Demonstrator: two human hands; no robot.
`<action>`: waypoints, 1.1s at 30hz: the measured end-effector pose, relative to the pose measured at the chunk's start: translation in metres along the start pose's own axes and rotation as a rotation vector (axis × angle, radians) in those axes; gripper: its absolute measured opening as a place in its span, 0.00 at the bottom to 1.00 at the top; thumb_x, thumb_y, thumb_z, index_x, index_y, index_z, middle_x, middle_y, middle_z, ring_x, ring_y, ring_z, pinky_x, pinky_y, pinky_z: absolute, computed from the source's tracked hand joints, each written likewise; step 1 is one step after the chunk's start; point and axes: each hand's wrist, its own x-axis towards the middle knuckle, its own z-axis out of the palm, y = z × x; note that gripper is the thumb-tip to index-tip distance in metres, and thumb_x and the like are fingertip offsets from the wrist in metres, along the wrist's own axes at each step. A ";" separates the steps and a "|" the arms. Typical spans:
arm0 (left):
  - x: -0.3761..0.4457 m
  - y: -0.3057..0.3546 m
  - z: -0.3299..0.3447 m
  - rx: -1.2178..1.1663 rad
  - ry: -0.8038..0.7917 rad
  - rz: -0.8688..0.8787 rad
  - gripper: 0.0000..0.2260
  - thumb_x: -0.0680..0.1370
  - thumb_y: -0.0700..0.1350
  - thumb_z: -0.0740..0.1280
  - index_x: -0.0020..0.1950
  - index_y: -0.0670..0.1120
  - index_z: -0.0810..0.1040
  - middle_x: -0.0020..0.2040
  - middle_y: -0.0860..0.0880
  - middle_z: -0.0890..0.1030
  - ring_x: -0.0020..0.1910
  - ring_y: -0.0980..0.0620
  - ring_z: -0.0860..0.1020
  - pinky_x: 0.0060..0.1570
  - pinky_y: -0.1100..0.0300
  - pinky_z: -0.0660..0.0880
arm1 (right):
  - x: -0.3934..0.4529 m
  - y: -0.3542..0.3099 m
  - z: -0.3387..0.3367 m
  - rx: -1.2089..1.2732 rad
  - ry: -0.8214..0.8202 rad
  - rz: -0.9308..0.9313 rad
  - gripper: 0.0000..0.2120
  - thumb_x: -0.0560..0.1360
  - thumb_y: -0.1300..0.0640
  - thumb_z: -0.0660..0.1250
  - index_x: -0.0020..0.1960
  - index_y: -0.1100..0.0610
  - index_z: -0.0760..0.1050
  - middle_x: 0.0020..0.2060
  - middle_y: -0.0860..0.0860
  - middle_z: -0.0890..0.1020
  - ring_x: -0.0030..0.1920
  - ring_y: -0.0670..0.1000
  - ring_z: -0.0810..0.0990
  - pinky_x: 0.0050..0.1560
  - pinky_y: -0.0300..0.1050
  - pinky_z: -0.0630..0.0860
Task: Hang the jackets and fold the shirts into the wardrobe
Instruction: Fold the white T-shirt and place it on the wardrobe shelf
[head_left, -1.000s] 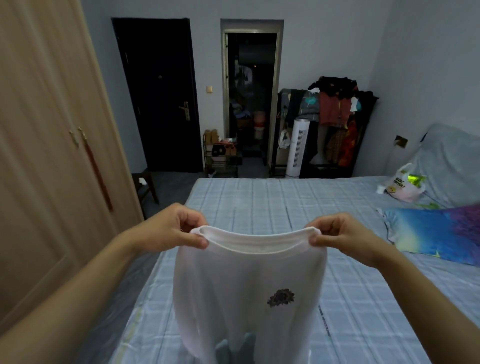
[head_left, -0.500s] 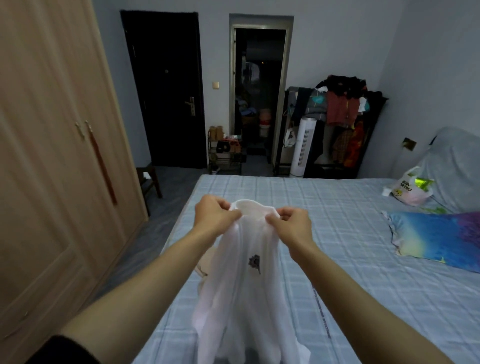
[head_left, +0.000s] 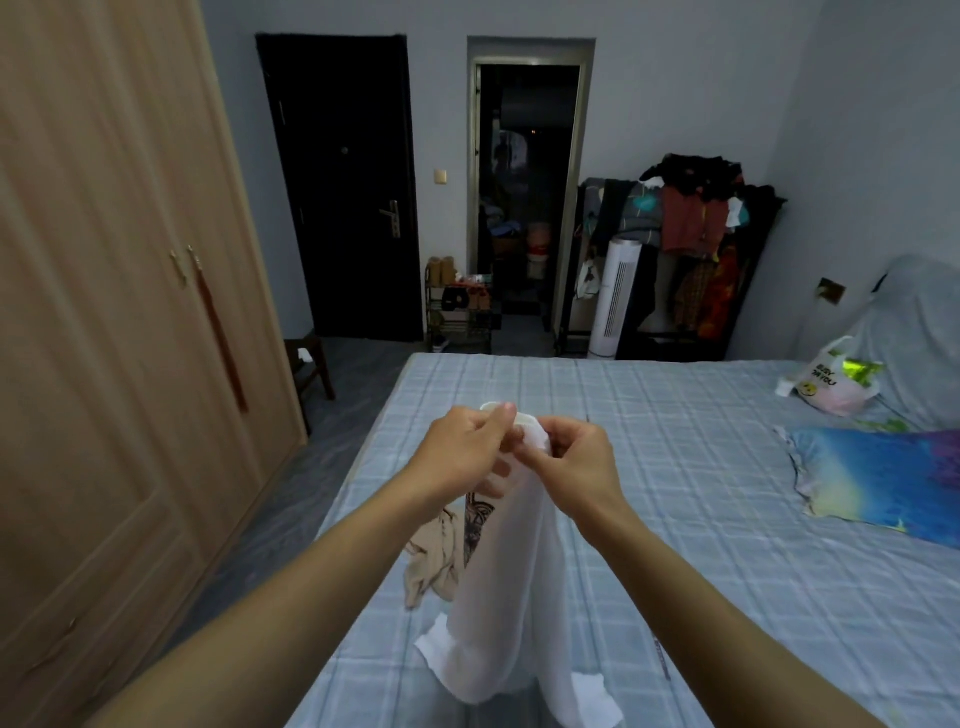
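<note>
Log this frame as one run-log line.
step: folding shirt | left hand: grip on collar of white printed shirt | right hand: grip on collar | shirt: hanging, hem on blue checked bed | wooden wardrobe: closed

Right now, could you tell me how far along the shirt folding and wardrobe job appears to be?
Nothing looks put away yet: the wardrobe doors are closed. In hand: the left hand and right hand pinch the white shirt at its collar, brought together, the rest hanging onto the bed. Left: finishing this fold, the beige garment lying on the bed, and storing both.
</note>
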 end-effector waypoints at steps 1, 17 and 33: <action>0.000 -0.003 -0.005 0.114 0.022 0.062 0.12 0.81 0.53 0.65 0.49 0.48 0.85 0.46 0.51 0.84 0.43 0.50 0.83 0.39 0.52 0.83 | 0.000 0.002 -0.003 -0.006 -0.007 0.007 0.06 0.72 0.58 0.75 0.48 0.51 0.83 0.38 0.50 0.86 0.40 0.49 0.85 0.44 0.55 0.83; 0.017 -0.015 -0.018 0.537 -0.109 0.482 0.07 0.70 0.45 0.74 0.44 0.54 0.79 0.37 0.54 0.81 0.37 0.57 0.78 0.36 0.56 0.75 | -0.011 -0.012 -0.044 0.022 -0.207 -0.202 0.09 0.77 0.66 0.67 0.54 0.57 0.82 0.44 0.56 0.85 0.47 0.58 0.83 0.48 0.54 0.80; 0.020 0.015 0.003 0.425 -0.202 0.457 0.05 0.71 0.44 0.77 0.44 0.50 0.83 0.38 0.52 0.83 0.39 0.55 0.81 0.40 0.54 0.77 | -0.023 -0.005 -0.062 0.088 -0.093 -0.194 0.08 0.76 0.65 0.69 0.54 0.57 0.81 0.44 0.57 0.85 0.46 0.59 0.84 0.49 0.63 0.80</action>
